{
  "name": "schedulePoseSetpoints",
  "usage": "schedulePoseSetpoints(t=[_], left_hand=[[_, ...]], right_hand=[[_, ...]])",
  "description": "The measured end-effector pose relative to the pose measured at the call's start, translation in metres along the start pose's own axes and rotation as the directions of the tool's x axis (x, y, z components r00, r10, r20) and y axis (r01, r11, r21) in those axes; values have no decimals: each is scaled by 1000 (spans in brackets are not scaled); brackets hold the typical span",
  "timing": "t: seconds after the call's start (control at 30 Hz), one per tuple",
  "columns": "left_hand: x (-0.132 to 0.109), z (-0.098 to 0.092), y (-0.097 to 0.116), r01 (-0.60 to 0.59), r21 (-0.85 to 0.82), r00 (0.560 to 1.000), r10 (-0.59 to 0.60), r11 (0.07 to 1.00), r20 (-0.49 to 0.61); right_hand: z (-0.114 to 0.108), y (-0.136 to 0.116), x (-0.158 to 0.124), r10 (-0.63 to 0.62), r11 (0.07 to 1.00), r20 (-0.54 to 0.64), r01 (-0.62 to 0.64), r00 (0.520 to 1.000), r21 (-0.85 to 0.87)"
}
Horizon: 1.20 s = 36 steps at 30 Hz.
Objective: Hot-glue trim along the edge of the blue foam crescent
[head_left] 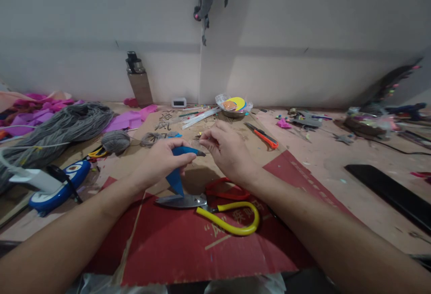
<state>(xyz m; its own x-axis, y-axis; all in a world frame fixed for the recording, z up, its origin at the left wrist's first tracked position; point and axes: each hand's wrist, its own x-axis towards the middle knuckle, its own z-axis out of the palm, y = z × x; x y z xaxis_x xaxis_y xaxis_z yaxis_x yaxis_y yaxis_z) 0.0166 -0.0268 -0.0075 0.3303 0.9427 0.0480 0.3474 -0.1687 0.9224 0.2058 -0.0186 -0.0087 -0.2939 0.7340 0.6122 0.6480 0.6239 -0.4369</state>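
Observation:
My left hand [164,159] is closed around a blue tool [178,168] with a dark tip, probably a glue gun, its handle pointing down. My right hand [225,148] sits just right of the tip, fingers pinched on something small I cannot make out. Both hands hover over a sheet of brown and red cardboard [188,240]. Directly below them lie scissors [215,211] with one red and one yellow handle, blades pointing left.
Grey yarn [60,128] and a small yarn ball [115,141] lie at left, by pink paper scraps [131,119]. An orange utility knife [264,136], a bowl [234,105], a bottle [138,81], a blue-white device [60,184] and a black flat object [390,193] surround the cardboard.

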Motion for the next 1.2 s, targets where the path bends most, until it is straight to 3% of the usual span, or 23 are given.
schedulePoseSetpoints(t=[0.2, 0.37, 0.5, 0.63, 0.8, 0.87, 0.93, 1.0, 1.13, 1.2], left_hand=[[0, -2, 1, -83, 142, 997, 83, 986, 3], [0, -4, 4, -276, 306, 960, 279, 911, 34], [-2, -6, 5, -466, 433, 876, 470, 771, 107], [-4, -10, 4, -550, 492, 819, 550, 675, 161], [-2, -14, 1, -734, 446, 654, 711, 513, 260], [-1, -14, 2, -759, 439, 623, 733, 481, 274], [-2, -12, 4, -743, 456, 639, 721, 490, 266], [-2, -11, 4, -682, 502, 697, 681, 531, 226], [2, -11, -3, -529, 574, 792, 607, 625, 68], [5, -12, -7, -424, 545, 845, 533, 724, -51]], right_hand=[[1, 2, 1, 11, 989, 42, -17, 999, 145], [4, 6, 1, 38, 950, 159, -85, 987, 301], [4, 5, 0, 58, 902, 226, -148, 972, 405], [2, 1, -2, 102, 844, 331, -258, 938, 471], [2, -5, -5, 105, 812, 428, -326, 898, 484], [3, -7, -5, 108, 786, 437, -346, 893, 512], [4, -6, -6, 104, 773, 406, -330, 908, 541], [7, -3, -7, 89, 789, 326, -266, 941, 553], [8, 5, -8, 55, 881, 127, -108, 990, 461], [6, 6, -9, 33, 926, 68, -56, 997, 372]])
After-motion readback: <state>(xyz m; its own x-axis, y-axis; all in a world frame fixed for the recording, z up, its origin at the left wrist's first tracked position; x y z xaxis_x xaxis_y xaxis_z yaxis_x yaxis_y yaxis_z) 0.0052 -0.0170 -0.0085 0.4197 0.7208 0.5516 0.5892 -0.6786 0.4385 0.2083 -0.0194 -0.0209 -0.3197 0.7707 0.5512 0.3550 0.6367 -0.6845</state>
